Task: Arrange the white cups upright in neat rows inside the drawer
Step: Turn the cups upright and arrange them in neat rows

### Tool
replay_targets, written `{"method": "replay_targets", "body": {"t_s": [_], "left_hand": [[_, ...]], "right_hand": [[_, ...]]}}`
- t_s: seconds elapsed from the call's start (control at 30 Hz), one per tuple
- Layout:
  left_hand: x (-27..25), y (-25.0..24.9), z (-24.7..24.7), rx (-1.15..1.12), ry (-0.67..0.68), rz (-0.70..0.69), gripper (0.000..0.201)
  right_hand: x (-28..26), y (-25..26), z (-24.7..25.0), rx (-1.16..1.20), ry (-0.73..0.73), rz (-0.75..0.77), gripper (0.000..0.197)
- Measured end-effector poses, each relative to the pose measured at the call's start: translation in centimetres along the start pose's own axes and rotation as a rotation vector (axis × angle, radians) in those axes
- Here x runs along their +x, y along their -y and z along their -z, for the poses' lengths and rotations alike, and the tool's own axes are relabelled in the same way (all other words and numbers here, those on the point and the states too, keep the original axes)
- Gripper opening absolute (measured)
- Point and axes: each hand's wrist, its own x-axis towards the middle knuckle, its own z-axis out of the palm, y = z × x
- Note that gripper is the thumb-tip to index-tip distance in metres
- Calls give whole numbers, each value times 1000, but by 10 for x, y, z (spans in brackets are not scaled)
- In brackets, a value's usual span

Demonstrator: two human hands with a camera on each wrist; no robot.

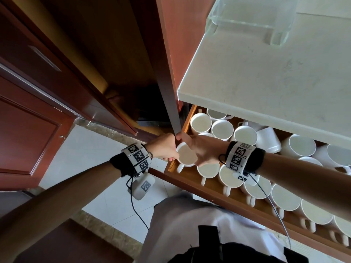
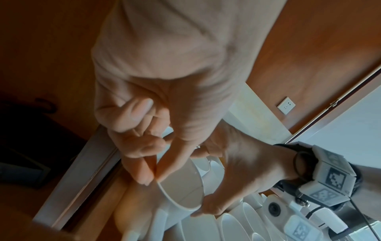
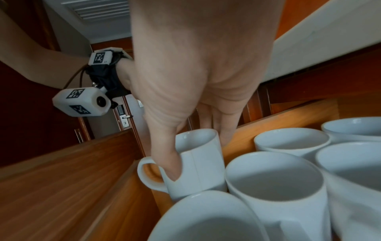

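Note:
An open wooden drawer (image 1: 209, 188) under the counter holds several white cups (image 1: 284, 198), most upright in rows with handles toward me. One cup (image 1: 267, 138) in the back row lies tilted on its side. Both hands meet at one upright cup (image 1: 187, 155) in the drawer's near-left corner. My left hand (image 1: 171, 158) pinches that cup's rim (image 2: 181, 184) between thumb and finger. My right hand (image 1: 191, 149) grips the same cup (image 3: 202, 163), thumb beside the handle and fingers behind its far side.
A white stone counter (image 1: 266, 73) overhangs the back of the drawer and carries a clear plastic stand (image 1: 247, 14). A tall cabinet door edge (image 1: 169, 92) stands right above the hands. White floor tiles (image 1: 85, 158) lie to the left.

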Motion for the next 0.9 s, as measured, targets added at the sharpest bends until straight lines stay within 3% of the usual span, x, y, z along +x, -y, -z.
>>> {"method": "replay_targets", "body": {"t_s": [0.43,0.63,0.77,0.9], "left_hand": [[16,-1,-8,-68,21,27,27],[19,1,-9,-114,15,6,23],[20,4,-12,-97,3,3,28],[19,4,-13,-71,8,-44,25]], "right_hand": [[-1,-6,6,-7,58,15,92],[0,-9,0,13,26,51,101],[-9,-18,3,108,9,-71,114],[-23,-36,11,-85,35,-138,72]]}}
